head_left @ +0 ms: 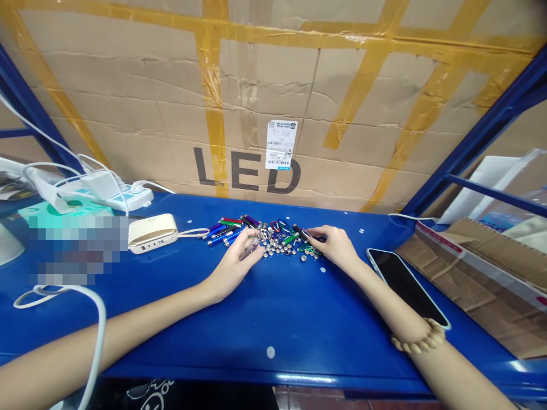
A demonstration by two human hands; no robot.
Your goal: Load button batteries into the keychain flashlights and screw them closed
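Well left of the left hand's fingers, a white power strip [123, 196] sits at the back of the blue steel shelf [256, 324], with a tangle of white cable [60, 296] nearer the person and a pixelated patch hiding whatever lies beside it. Closer to those fingers, just beyond a white-and-gold power bank [151, 232], a cluster of slim mini flashlights [224, 230] in blue, green, red and purple lies just past the fingertips.

The left hand [237, 265] rests on its outer edge, its fingers [252, 246] half curled at the near side of the pile. A small slim metal piece seems to sit among them, but it is too small to tell whether they grip it.

Directly between both sets of fingers lies a loose heap of silver button batteries [277, 246], mixed with coloured carabiner clips [284, 228].

The right hand [335, 245] reaches in from the other side, fingers [314, 232] stretched out and nearly flat, their tips on or just by a dark mini flashlight [301, 232]; whether they hold it cannot be told.

Right of those fingers lies a black smartphone [405, 287], and a wooden bead bracelet [419, 336] circles the right wrist behind them, below a taped cardboard carton marked LED [248, 114] that stands along the shelf's back
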